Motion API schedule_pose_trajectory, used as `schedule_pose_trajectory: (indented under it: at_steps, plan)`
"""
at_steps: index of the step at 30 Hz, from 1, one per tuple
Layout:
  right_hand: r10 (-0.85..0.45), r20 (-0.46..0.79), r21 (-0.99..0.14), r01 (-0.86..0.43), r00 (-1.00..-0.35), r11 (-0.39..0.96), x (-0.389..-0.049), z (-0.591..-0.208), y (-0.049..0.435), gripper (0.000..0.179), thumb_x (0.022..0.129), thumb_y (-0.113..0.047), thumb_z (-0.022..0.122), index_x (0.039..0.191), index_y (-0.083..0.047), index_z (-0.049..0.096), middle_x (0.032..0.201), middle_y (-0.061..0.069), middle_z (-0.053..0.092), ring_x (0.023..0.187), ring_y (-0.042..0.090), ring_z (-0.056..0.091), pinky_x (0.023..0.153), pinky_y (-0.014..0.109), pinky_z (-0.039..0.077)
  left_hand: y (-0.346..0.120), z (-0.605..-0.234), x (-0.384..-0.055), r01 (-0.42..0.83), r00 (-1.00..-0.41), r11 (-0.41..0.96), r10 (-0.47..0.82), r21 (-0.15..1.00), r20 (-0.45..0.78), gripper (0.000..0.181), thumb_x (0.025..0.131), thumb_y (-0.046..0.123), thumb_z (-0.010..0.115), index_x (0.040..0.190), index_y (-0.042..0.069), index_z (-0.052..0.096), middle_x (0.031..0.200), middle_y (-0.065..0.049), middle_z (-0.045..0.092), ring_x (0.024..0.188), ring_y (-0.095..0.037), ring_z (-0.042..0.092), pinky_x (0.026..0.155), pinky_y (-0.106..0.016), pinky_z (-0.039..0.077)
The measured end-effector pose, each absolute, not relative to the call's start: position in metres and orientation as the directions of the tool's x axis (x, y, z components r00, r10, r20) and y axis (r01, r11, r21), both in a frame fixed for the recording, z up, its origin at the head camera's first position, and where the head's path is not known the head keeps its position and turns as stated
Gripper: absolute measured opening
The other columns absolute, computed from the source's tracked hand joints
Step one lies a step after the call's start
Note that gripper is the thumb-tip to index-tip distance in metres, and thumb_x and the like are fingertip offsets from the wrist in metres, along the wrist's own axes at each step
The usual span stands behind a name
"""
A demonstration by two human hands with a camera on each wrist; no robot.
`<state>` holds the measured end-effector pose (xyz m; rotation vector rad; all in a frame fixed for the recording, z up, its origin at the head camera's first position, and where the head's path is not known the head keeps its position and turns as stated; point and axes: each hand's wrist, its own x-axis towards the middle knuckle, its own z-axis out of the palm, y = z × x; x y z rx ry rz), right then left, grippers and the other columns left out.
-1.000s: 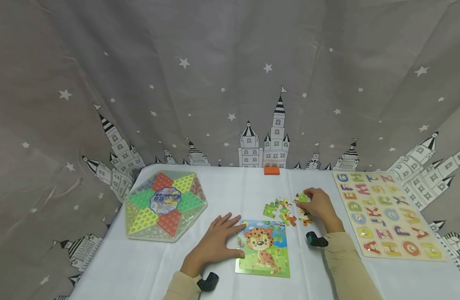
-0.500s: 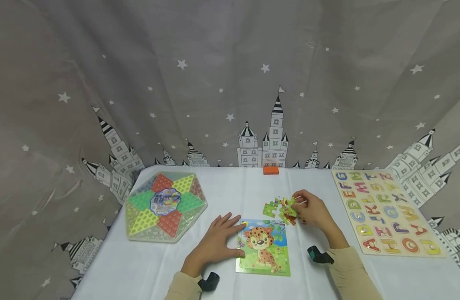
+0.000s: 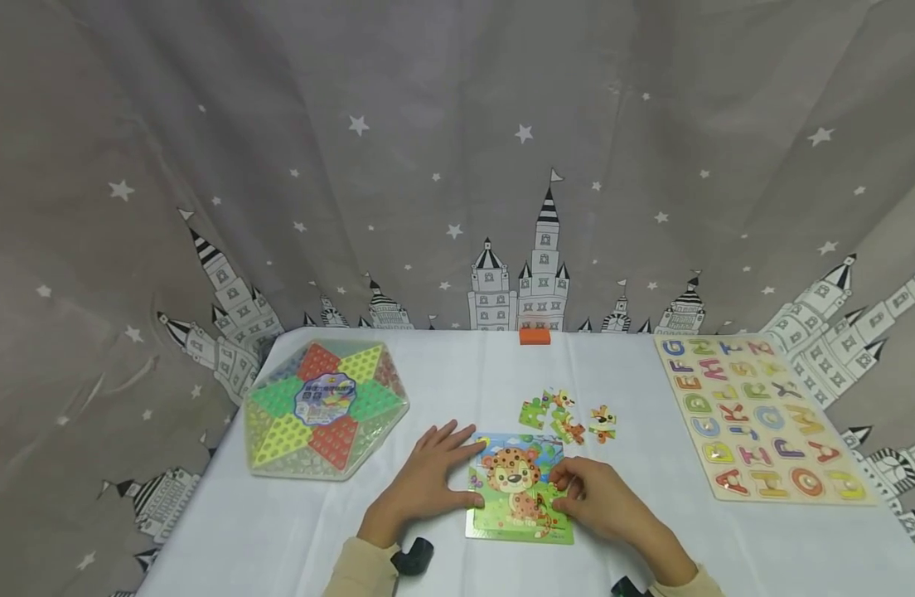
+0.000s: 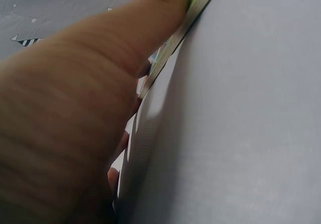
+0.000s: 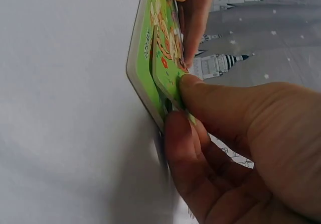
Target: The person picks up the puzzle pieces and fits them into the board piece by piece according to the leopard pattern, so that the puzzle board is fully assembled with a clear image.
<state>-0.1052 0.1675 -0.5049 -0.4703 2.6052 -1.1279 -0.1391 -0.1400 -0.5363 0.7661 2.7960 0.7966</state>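
A jigsaw puzzle board [image 3: 491, 534] with a spotted leopard cub picture lies on the white cloth in the head view. My left hand [image 3: 423, 477] rests at its left side, fingers spread, thumb on the board's edge. At the opposite side, my right hand [image 3: 602, 497] pinches a green puzzle piece [image 5: 169, 78] between thumb and fingers. In the right wrist view that piece sits tilted over the board's corner, its near edge raised above the green border. Beyond the board lie several loose puzzle pieces [image 3: 534, 412], with another orange-and-green piece [image 3: 602, 422] to their right.
A hexagonal Chinese checkers set [image 3: 323, 406] is at the left of the table. Along the right side lies a wooden alphabet board [image 3: 771, 423]. A small orange block [image 3: 534, 337] sits at the back edge, before a grey castle-print curtain [image 3: 398, 149].
My right hand has taken a green piece from the loose pieces and brought it toward me, to the board's right side. The left hand has stayed in place.
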Motion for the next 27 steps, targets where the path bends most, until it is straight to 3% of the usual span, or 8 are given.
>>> schedule_pose_trajectory:
  at_steps: [14, 19, 27]
  plan:
    - [-0.395, -0.114, -0.643, -0.235, -0.912, 0.729, -0.097, -0.502, 0.157, 0.019, 0.084, -0.015, 0.083, 0.100, -0.014, 0.073, 0.082, -0.008, 0.058, 0.069, 0.003, 0.048, 0.059, 0.021, 0.043, -0.139, -0.536, -0.139, 0.437, -0.863, 0.736, 0.506, 0.517, 0.009, 0.084, 0.077, 0.068, 0.077, 0.149, 0.030, 0.055, 0.165, 0.002, 0.039, 0.157, -0.032, 0.024, 0.129, -0.059, 0.014]
    - [-0.406, -0.092, -0.518, -0.304, -0.909, 0.799, -0.094, -0.496, 0.152, 0.020, 0.083, -0.019, 0.083, 0.101, -0.013, 0.078, 0.087, -0.010, 0.064, 0.073, 0.002, 0.052, 0.064, 0.024, 0.048, -0.139, -0.536, -0.139, 0.442, -0.861, 0.736, 0.508, 0.513, 0.015, 0.084, 0.077, 0.068, 0.076, 0.149, 0.030, 0.054, 0.165, 0.002, 0.039, 0.157, -0.032, 0.025, 0.129, -0.059, 0.014]
    - [-0.427, -0.083, -0.476, -0.340, -0.900, 0.811, -0.094, -0.492, 0.151, 0.024, 0.082, -0.019, 0.084, 0.103, -0.010, 0.081, 0.090, -0.006, 0.070, 0.074, 0.001, 0.055, 0.065, 0.023, 0.051, -0.138, -0.536, -0.139, 0.429, -0.864, 0.741, 0.503, 0.517, -0.004, 0.085, 0.076, 0.068, 0.076, 0.149, 0.029, 0.054, 0.165, 0.001, 0.039, 0.157, -0.033, 0.024, 0.129, -0.059, 0.014]
